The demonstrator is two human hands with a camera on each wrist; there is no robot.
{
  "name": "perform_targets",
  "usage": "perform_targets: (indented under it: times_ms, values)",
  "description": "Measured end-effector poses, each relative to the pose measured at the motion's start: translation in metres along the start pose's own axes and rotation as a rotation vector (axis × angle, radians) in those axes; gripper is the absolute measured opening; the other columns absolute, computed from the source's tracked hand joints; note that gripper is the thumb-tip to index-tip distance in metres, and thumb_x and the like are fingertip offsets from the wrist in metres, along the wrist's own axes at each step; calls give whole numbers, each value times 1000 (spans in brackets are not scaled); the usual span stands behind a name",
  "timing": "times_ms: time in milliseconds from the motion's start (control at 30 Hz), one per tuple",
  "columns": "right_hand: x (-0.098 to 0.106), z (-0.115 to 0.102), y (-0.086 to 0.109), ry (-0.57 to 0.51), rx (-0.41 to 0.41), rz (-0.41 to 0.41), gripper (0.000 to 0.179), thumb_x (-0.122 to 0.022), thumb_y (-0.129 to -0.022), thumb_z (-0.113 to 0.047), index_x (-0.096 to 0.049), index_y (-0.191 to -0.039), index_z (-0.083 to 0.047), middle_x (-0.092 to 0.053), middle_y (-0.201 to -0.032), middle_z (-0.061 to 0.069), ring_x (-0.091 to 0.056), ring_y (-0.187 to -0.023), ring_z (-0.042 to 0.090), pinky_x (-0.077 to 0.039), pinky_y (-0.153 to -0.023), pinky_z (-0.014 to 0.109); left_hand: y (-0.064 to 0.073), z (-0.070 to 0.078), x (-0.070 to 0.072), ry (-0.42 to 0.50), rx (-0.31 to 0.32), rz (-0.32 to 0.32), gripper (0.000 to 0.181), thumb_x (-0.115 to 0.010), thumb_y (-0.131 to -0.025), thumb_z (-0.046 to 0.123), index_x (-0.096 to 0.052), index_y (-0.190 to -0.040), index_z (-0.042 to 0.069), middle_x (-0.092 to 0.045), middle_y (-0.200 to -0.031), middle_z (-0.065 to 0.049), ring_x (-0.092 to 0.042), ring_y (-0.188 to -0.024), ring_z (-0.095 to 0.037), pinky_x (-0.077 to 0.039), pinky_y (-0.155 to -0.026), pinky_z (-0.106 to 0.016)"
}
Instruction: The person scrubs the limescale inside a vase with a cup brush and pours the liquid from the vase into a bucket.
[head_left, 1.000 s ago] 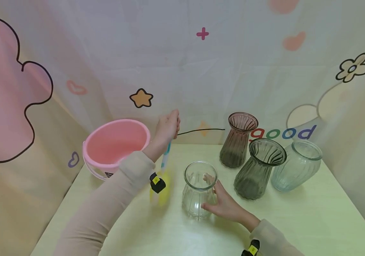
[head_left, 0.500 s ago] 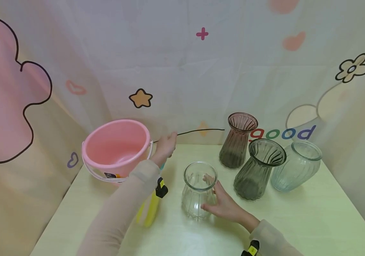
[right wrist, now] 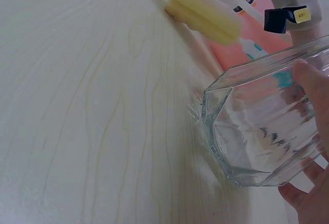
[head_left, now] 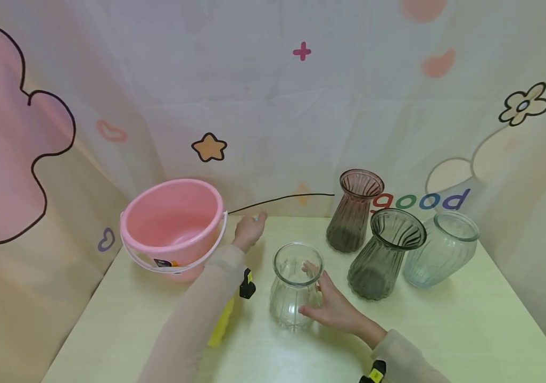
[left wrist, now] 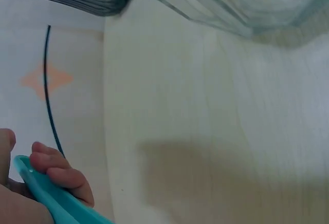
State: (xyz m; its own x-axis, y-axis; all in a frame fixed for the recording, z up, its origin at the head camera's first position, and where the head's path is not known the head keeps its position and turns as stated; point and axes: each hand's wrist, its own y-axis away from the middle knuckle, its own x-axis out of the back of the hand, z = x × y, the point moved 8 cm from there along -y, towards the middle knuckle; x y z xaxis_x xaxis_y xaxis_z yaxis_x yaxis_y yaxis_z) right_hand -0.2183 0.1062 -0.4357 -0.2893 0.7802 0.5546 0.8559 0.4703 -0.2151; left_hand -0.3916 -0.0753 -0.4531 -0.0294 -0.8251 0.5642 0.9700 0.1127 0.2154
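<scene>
My left hand (head_left: 250, 232), next to the bucket, grips the teal handle (left wrist: 54, 196) of a sponge brush. The brush's yellow sponge head (right wrist: 204, 17) is off the table in the right wrist view; in the head view my left forearm partly covers it. With thumb and fingers spread around its side, my right hand (head_left: 334, 306) holds a clear glass vase (head_left: 284, 306). That vase looks upright in the head view, its wide mouth facing up. The right wrist view shows its faceted base with the fingers on the far side.
A pink bucket (head_left: 134, 236) with a white handle stands at the back left. Pink (head_left: 347, 221), grey (head_left: 375, 271) and pale blue (head_left: 438, 258) glass vases stand to the right. Behind the pale table (head_left: 469, 330) hangs a printed curtain (head_left: 254, 80).
My left hand has come down, and the sponge head has swung toward the lower left, away from the clear vase. My right hand and the vase stay in place.
</scene>
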Motion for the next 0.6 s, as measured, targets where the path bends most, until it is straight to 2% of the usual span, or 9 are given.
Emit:
perform_targets:
  times_ms: [67, 167, 200, 333, 433, 500, 600]
  values:
    - [0, 0, 0, -2, -1, 4, 86, -72, -75, -5, -18, -143, -4, -32, -139, 25, -34, -129, 39, -38, -95, 54, -2, -4, -1, -23, -2, 23, 42, -44, -90, 42, -52, -89, 0, -50, -62, -5, -55, -59, -23, -45, -58, -33]
    - [0, 3, 0, 2, 0, 14, 86, -72, -75, -4, -19, -143, -4, -32, -139, 25, -35, -128, 39, -38, -95, 54, -3, -12, 1, -56, 1, 61, 48, -48, -85, 30, -40, -114, -7, -57, -76, -13, -57, -73, -30, -46, -67, -39]
    - [-2, 7, -1, 2, 1, 18, 86, -72, -75, -4, -19, -143, -4, -32, -139, 24, -35, -128, 39, -38, -95, 55, -2, -15, 1, -73, 8, 64, 48, -48, -84, 26, -38, -117, -8, -57, -80, -14, -56, -77, -30, -45, -70, -40]
    - [-7, 27, -1, 27, -5, 23, 89, -74, -75, -10, -18, -144, -9, -32, -141, 18, -35, -129, 35, -38, -95, 53, 3, -22, 4, -145, 21, 53, 27, -44, -85, 17, -44, -105, -2, -52, -84, -13, -50, -76, -27, -42, -69, -39]
    - [-9, 36, -2, 36, -11, 15, 91, -75, -75, -15, -17, -145, -15, -32, -142, 12, -35, -130, 29, -39, -96, 50, 7, -25, 8, -217, -2, 61, 10, -44, -86, 15, -43, -82, 6, -42, -72, -6, -41, -66, -22, -36, -61, -33]
    - [-9, 37, -2, 32, -11, 12, 90, -75, -76, -18, -17, -145, -18, -32, -142, 10, -35, -130, 28, -39, -97, 49, 8, -27, 9, -275, -14, 62, 16, -45, -85, 13, -38, -71, 10, -35, -67, -4, -37, -62, -20, -32, -58, -32]
    - [-8, 37, -2, 15, -13, 9, 91, -74, -76, -19, -16, -145, -22, -31, -142, 9, -34, -131, 28, -38, -98, 49, 8, -31, 7, -392, -27, 40, 24, -49, -82, 10, -32, -64, 12, -31, -62, -2, -36, -60, -20, -32, -57, -33]
